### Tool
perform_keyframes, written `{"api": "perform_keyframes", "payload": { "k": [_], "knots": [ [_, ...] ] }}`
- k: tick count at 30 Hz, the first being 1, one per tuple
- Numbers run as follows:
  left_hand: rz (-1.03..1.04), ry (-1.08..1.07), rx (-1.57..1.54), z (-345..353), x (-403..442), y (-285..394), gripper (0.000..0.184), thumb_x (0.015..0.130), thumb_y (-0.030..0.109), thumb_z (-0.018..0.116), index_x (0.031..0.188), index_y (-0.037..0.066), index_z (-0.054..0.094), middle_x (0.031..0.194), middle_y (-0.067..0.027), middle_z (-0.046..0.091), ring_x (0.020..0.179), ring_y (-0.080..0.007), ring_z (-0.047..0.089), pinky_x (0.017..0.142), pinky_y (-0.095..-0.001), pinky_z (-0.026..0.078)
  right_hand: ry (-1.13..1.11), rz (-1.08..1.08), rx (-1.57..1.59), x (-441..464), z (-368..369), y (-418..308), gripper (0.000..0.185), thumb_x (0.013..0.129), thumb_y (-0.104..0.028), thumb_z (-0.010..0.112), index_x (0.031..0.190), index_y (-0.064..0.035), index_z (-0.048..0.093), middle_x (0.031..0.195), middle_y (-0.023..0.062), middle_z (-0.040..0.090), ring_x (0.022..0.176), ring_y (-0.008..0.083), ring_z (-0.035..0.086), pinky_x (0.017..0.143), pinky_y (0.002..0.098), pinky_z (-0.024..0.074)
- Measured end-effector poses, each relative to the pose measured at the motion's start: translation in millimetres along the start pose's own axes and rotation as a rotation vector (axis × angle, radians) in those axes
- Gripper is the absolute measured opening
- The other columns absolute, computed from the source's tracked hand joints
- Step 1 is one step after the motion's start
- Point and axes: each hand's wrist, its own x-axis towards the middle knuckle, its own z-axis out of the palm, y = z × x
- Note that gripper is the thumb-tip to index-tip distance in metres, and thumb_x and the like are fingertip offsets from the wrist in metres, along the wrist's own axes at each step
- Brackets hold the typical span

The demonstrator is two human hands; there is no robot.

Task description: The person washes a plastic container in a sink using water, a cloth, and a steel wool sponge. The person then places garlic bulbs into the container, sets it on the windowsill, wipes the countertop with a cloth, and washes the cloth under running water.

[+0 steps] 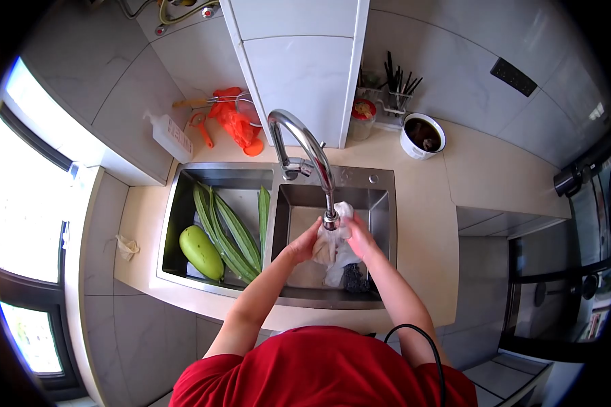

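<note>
Both of my hands are under the chrome faucet, over the right sink basin. A wet, whitish, crumpled cloth or bag hangs between them. My left hand is closed on its left side, and my right hand holds its upper right side. The faucet's spout partly covers the whitish item. Below my right hand, a dark mesh scrubber lies in the basin. Long green ridged gourds and a smooth light green gourd lie in the left basin.
Behind the sink are a white bottle, an orange-red bag and an orange peeler. A white pot with dark contents, a red-lidded jar and a utensil rack stand at the back right. A crumpled scrap lies left.
</note>
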Motion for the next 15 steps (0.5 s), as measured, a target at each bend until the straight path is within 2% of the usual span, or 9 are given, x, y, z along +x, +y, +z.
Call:
{"api": "perform_keyframes", "payload": {
  "k": [2,3,4,5,7,8,10,13,15],
  "knots": [
    [0.133,-0.091,-0.213,6.4,2.3,0.9,0.065,0.089,0.062,0.032,0.131,0.013,0.043,0.123,-0.0075,0.054,0.11,-0.0212,0.054,0.094,-0.0386,0.043,0.028,-0.061,-0.599,-16.4,6.5,0.5,0.029,0.086,-0.009,0.051,0.114,-0.0049,0.054,0.108,0.009,0.059,0.098,0.0211,0.055,0.087,0.0308,0.0414],
    [0.149,-0.072,-0.306,13.1,2.5,4.8,0.049,0.092,0.05,0.039,0.119,0.011,0.052,0.115,-0.0075,0.058,0.105,-0.0213,0.057,0.092,-0.0392,0.044,-0.099,-0.145,-0.858,-22.5,5.8,2.1,0.032,0.083,-0.008,0.051,0.114,-0.0034,0.053,0.108,0.0123,0.058,0.099,0.0237,0.055,0.087,0.0307,0.0417],
    [0.151,-0.072,-0.309,1.5,15.0,-4.0,0.049,0.092,0.05,0.039,0.119,0.011,0.052,0.115,-0.0075,0.058,0.105,-0.0213,0.057,0.092,-0.0392,0.044,-0.231,-0.231,-1.115,-27.2,2.5,6.3,0.035,0.08,-0.006,0.051,0.115,-0.002,0.053,0.108,0.0155,0.058,0.099,0.0263,0.055,0.087,0.0306,0.042],
    [0.181,-0.028,-0.307,-13.2,30.6,-14.1,0.042,0.093,0.046,0.041,0.112,0.011,0.055,0.107,-0.0065,0.061,0.099,-0.0203,0.059,0.088,-0.0385,0.046,-0.279,-0.71,-1.258,-28.0,-2.8,16.3,0.035,0.074,-0.004,0.051,0.108,-0.0003,0.057,0.1,0.0182,0.059,0.091,0.0299,0.058,0.079,0.032,0.0454],
    [0.182,0.021,-0.318,-6.1,36.4,-9.7,0.024,0.091,0.032,0.049,0.096,0.01,0.058,0.092,-0.0042,0.063,0.087,-0.0178,0.061,0.081,-0.0368,0.05,-0.281,-0.532,-1.225,-26.9,-7.4,-3.7,0.031,0.074,-0.005,0.051,0.104,-0.0013,0.06,0.096,0.0172,0.061,0.086,0.0304,0.06,0.075,0.0334,0.0466],
    [0.181,0.088,-0.29,11.0,27.5,-2.2,0.015,0.089,0.023,0.054,0.094,0.01,0.057,0.088,-0.0034,0.062,0.08,-0.0164,0.062,0.077,-0.0351,0.052,-0.278,-0.355,-1.183,-24.1,-8.7,-17.6,0.028,0.074,-0.005,0.051,0.1,-0.0024,0.062,0.091,0.0161,0.062,0.08,0.031,0.061,0.071,0.0348,0.0477],
    [0.332,0.163,-0.299,12.5,40.1,-4.3,0.009,0.085,0.013,0.059,0.093,0.01,0.057,0.087,-0.0033,0.062,0.078,-0.0152,0.062,0.073,-0.0328,0.053,-0.361,-0.288,-1.317,-14.5,-5.5,-44.2,0.023,0.072,-0.004,0.05,0.09,-0.0019,0.065,0.086,0.015,0.063,0.078,0.0325,0.062,0.068,0.0352,0.0487],
    [0.412,0.066,-0.404,-3.0,56.0,-4.7,0.022,0.084,0.013,0.062,0.106,0.011,0.056,0.096,-0.0039,0.061,0.086,-0.0181,0.061,0.076,-0.036,0.054,-0.561,-0.503,-1.407,1.9,-0.6,-57.6,0.022,0.071,-0.002,0.051,0.087,-0.0019,0.065,0.085,0.0134,0.063,0.077,0.0326,0.062,0.069,0.0336,0.0496],
    [0.381,0.058,-0.503,-5.1,56.7,-2.4,0.025,0.087,0.012,0.059,0.111,0.011,0.054,0.098,-0.0047,0.061,0.086,-0.0183,0.061,0.076,-0.0359,0.054,-0.792,-0.521,-1.596,9.6,4.7,-65.3,0.023,0.075,-0.001,0.052,0.093,-0.0019,0.066,0.095,0.0107,0.065,0.083,0.0221,0.064,0.072,0.0299,0.05]
  ]
}}
